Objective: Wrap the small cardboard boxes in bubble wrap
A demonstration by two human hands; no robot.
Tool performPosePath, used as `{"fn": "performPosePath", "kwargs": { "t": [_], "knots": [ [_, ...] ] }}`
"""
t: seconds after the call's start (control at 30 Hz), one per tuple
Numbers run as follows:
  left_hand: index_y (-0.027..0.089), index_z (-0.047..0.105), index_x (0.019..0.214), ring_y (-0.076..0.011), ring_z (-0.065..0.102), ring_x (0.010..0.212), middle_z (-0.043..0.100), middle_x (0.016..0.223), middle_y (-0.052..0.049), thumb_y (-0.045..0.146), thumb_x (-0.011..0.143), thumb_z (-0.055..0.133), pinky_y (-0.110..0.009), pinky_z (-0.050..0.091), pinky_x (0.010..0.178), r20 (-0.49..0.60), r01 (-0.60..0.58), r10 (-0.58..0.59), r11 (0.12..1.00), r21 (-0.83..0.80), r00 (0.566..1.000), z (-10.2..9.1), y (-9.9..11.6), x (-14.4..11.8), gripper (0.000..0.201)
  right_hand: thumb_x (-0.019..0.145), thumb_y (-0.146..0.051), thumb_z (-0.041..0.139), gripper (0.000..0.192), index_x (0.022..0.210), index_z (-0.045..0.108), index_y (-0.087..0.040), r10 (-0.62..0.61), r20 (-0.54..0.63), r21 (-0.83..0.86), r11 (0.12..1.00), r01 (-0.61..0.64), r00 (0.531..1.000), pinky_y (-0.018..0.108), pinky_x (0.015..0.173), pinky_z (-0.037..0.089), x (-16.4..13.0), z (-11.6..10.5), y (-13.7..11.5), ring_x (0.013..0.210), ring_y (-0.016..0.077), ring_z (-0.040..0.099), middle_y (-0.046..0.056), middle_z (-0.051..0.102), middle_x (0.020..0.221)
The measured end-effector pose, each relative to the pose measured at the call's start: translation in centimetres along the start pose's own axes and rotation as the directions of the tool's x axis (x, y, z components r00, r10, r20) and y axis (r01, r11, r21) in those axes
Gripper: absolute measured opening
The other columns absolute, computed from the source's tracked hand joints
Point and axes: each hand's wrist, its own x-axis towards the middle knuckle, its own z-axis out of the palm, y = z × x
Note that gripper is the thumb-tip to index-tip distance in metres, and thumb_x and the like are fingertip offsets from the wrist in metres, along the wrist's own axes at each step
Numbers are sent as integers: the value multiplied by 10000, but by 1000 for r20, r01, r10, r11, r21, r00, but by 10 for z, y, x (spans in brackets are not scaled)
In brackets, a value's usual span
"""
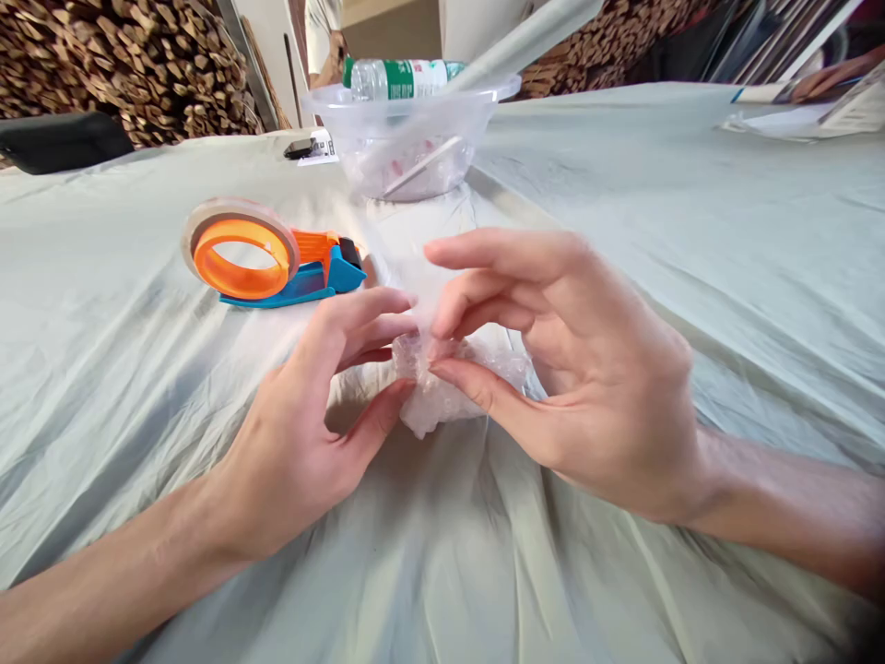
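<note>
A crumpled piece of clear bubble wrap (449, 401) lies on the cloth between my two hands. My left hand (318, 406) is at its left side, with the thumb against the wrap and the fingers curved round its far edge. From the right, my right hand (587, 369) pinches the top of the wrap between thumb and fingers, while the index finger is raised. Whatever may be inside the wrap cannot be made out. Beyond my left hand rests an orange and blue tape dispenser (294, 263) with a roll of clear tape.
A clear plastic basin (415, 120) stands ahead with a green-labelled bottle (401, 79) across it. Left of it lie a dark phone-like object (300, 148) and a black case (65, 143). Another person's hand (833, 78) shows at far right. Wrinkled cloth (442, 572) covers the table.
</note>
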Motion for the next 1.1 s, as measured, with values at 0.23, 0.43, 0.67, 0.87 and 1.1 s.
{"fn": "performPosePath", "kwargs": {
  "t": [0.23, 0.43, 0.67, 0.87, 1.1],
  "knots": [
    [205, 687, 1311, -287, 691, 1382, 690, 1425, -119, 60, 961, 791, -452, 595, 1165, 133, -441, 445, 712, 547, 885, -9, 11, 1, 393, 1035, -187, 770, 502, 1480, 558, -287, 53, -30, 5, 999, -53, 998, 410, 1117, 538, 1, -2, 8, 1075, 188, 673, 9, 673, 1169],
    [294, 779, 1199, -145, 746, 1255, 748, 1307, 18, 219, 1062, 751, -302, 577, 1157, 31, -279, 302, 828, 487, 953, 1, 13, -2, 158, 979, -244, 836, 638, 1530, 516, -234, 259, 29, 159, 953, -260, 966, 399, 1062, 539, 6, -7, 10, 980, 176, 681, -32, 694, 977],
    [323, 749, 1172, -125, 805, 1084, 806, 1231, 51, 302, 1104, 674, -246, 657, 903, 129, -248, 214, 885, 395, 968, -4, 13, 0, 104, 1001, -276, 768, 392, 1366, 640, -213, 340, 19, 149, 929, -339, 940, 395, 866, 546, 13, -12, 7, 902, 186, 728, -18, 757, 904],
    [295, 750, 1180, -151, 740, 1180, 746, 1294, 9, 220, 1097, 659, -286, 569, 1050, 93, -265, 250, 851, 454, 964, 0, 11, -6, 144, 965, -194, 734, 253, 1214, 689, -201, 376, -56, 93, 924, -370, 925, 364, 767, 514, 21, -6, 9, 829, 168, 696, -19, 760, 863],
    [217, 676, 1182, -288, 728, 1301, 718, 1439, -126, 14, 994, 639, -424, 593, 995, 247, -443, 370, 788, 427, 896, -8, 2, 3, 279, 953, -88, 657, 260, 1169, 657, -233, 417, -23, 151, 900, -409, 909, 296, 689, 513, 25, -1, 12, 716, 132, 595, -48, 632, 776]
  ]
}}
